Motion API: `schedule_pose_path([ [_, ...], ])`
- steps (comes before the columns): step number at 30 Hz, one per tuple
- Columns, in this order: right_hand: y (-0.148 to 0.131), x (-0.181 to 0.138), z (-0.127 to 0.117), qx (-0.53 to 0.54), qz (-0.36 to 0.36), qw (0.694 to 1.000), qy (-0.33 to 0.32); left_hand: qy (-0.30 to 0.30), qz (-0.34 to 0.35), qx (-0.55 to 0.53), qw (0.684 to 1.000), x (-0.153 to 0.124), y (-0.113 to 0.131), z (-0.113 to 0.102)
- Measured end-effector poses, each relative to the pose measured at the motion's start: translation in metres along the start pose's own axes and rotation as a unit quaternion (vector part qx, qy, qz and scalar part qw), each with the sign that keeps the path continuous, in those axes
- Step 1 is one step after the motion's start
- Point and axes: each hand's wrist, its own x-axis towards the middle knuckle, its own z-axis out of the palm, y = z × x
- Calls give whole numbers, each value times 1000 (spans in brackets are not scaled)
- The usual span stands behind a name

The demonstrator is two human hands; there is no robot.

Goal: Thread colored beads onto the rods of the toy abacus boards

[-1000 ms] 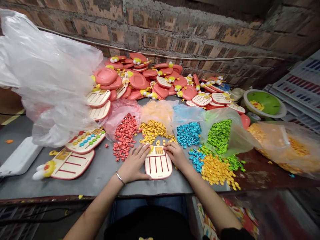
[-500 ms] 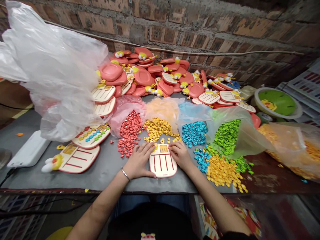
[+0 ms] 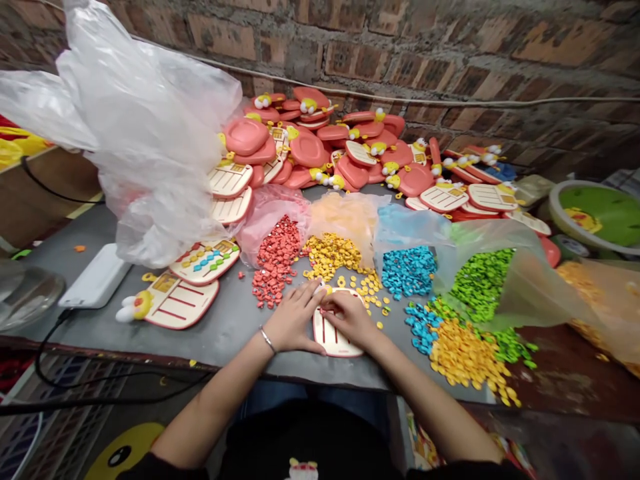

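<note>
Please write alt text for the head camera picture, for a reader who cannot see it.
The left hand and right hand rest on a cream board on a grey table. Behind lie heaps of red beads, yellow beads, blue beads and green beads, then a pile of pink boards against a brick wall.

The left hand [image 3: 294, 321] and right hand [image 3: 351, 319] hide most of the slotted board [image 3: 333, 341], whether their fingertips hold a bead is too small to tell, and right of the board the green bowl [image 3: 603, 215] and orange-bead bag [image 3: 597, 297] are cut off.
</note>
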Motion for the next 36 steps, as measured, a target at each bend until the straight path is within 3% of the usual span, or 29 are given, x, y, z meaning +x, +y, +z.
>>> schedule_pose_path([
  [3,-5,1,-14,50,-24,989,-134,-2,0,-6,1000,0,0,0],
  [5,-5,7,-29,90,-27,981,-169,-3,0,-16,1000,0,-1,1],
  [7,-2,25,-38,85,-22,990,-107,-2,3,-26,1000,0,-1,2],
  [10,2,67,-37,-55,-38,998,-12,2,9,-34,999,0,-2,2],
  [15,5,125,-9,-337,-44,935,-96,-5,10,-33,999,0,-3,2],
  [18,7,131,2,-340,-46,936,-77,-12,7,-32,999,0,-3,3],
  [22,14,114,-7,-251,-58,966,-2,-12,13,-32,999,0,-4,4],
  [27,17,58,-44,-43,-83,986,142,-1,14,-31,999,-1,-4,5],
  [31,21,6,-57,-103,-42,983,143,5,18,-34,999,-1,-3,4],
  [36,36,-25,-42,-238,-39,964,110,4,20,-24,999,-1,-3,5],
])
